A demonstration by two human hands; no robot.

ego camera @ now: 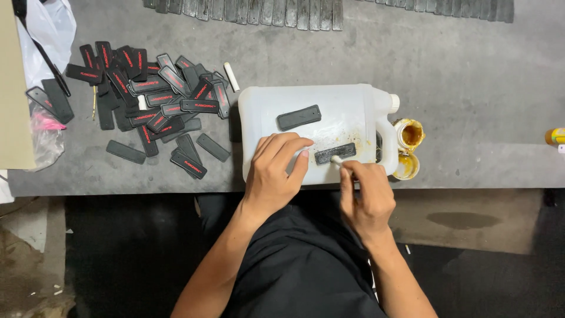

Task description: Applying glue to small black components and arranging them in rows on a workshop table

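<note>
The dark rubber strip [335, 153] lies at centre frame on the flat side of a white plastic jug [353, 112], long axis roughly left to right, slightly tilted. The right hand [365, 197], just below it, has its fingers closed around a small white applicator [338, 159] whose tip touches the strip. The left hand [273, 171] rests loosely spread on the jug, fingertips just left of the strip, holding nothing. A second strip [299, 117] lies above. Grey worktable [471, 88]; a loose pile of strips [147, 100] at upper left; yellow glue pots [409, 135] at the jug's right.

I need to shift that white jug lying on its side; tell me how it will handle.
The white jug looks empty, so probably light. Lying flat on its broad side, it likely slides rather than rolls. The black strip on top would probably slip off if tilted.
</note>
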